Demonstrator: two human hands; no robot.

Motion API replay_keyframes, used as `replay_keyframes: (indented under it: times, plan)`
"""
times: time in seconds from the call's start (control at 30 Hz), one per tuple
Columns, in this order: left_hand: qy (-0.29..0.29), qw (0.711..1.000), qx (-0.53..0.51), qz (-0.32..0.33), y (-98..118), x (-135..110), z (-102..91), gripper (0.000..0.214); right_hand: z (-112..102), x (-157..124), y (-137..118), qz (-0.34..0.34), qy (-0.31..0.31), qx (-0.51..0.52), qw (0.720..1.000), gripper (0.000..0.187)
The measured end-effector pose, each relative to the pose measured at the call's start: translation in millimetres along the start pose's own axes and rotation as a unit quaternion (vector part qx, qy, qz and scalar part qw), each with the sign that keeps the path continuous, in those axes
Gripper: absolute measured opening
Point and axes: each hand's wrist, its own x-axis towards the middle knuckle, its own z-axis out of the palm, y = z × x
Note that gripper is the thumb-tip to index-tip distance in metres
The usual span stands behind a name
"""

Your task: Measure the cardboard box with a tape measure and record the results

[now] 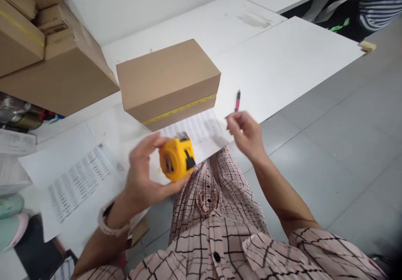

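Note:
My left hand (143,171) is wrapped round a yellow tape measure (177,160) with black parts, holding it up in front of my body. My right hand (248,135) hovers at the table's front edge, its fingers curled in and slightly blurred; nothing shows in them. Just beyond it lies a red and black pen (238,101), its lower end hidden behind the fingers. A closed cardboard box (169,77) with a yellow strip along its front side stands on the white table. In front of the box lies a printed sheet (201,129), partly covered by the tape measure.
More printed paper (78,179) lies on the left. Stacked cardboard boxes (56,75) fill the upper left, with jars (23,112) below. The white table (276,58) extends right, with a brown piece (367,47) at its corner. A person in a striped top (381,3) is at upper right.

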Motion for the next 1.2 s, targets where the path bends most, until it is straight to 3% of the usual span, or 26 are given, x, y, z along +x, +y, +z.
replay_keyframes:
  times: [0.03, 0.1, 0.17, 0.23, 0.37, 0.43, 0.53, 0.6, 0.67, 0.77, 0.87, 0.97, 1.1, 1.2]
  plan:
    - [0.021, 0.999, 0.022, 0.026, 2, 17, -7.2, 0.096, -5, 14, 10, 0.032, 0.063, -0.072, 0.995, 0.023]
    - [0.046, 0.994, 0.073, 0.068, 3, 53, -18.4, 0.095, -16, 42, 31, 0.098, 0.104, -0.198, 0.970, 0.026]
    - [0.034, 0.985, 0.139, 0.091, 0, 89, -24.2, 0.091, -20, 66, 48, 0.141, 0.074, -0.280, 0.946, 0.038]
    - [0.024, 0.974, 0.213, 0.067, -9, 122, -25.2, 0.084, -19, 79, 59, 0.152, 0.027, -0.341, 0.927, 0.049]
    - [-0.021, 0.947, 0.320, -0.031, -34, 161, -19.3, 0.082, -9, 85, 68, 0.121, -0.033, -0.406, 0.905, 0.040]
    - [-0.020, 0.940, 0.342, -0.009, -43, 161, -12.2, 0.076, -10, 84, 74, 0.095, -0.032, -0.391, 0.915, 0.036]
    - [-0.006, 0.933, 0.332, 0.140, -53, 136, 9.2, 0.058, -20, 80, 85, 0.092, 0.020, -0.226, 0.970, 0.030]
    - [-0.085, 0.927, 0.267, 0.250, -62, 110, 30.5, 0.052, -31, 73, 89, 0.108, 0.057, -0.022, 0.992, 0.028]
    - [-0.243, 0.902, 0.207, 0.290, -76, 83, 53.4, 0.058, -41, 62, 86, 0.108, 0.070, 0.159, 0.979, 0.026]
    - [-0.381, 0.867, 0.210, 0.244, -99, 55, 80.8, 0.083, -52, 41, 75, 0.078, 0.088, 0.262, 0.958, 0.025]
    - [-0.409, 0.860, 0.231, 0.199, -113, 49, 96.2, 0.094, -54, 29, 64, 0.042, 0.140, 0.250, 0.957, 0.027]
    - [-0.396, 0.869, 0.236, 0.181, -115, 55, 106.9, 0.095, -47, 30, 57, 0.033, 0.158, 0.220, 0.962, 0.037]
    - [-0.374, 0.878, 0.249, 0.167, -111, 63, 119.0, 0.093, -22, 40, 51, 0.087, 0.036, 0.259, 0.961, 0.063]
    - [-0.367, 0.881, 0.251, 0.161, -111, 63, 122.4, 0.093, -1, 41, 51, 0.114, -0.052, 0.262, 0.957, 0.056]
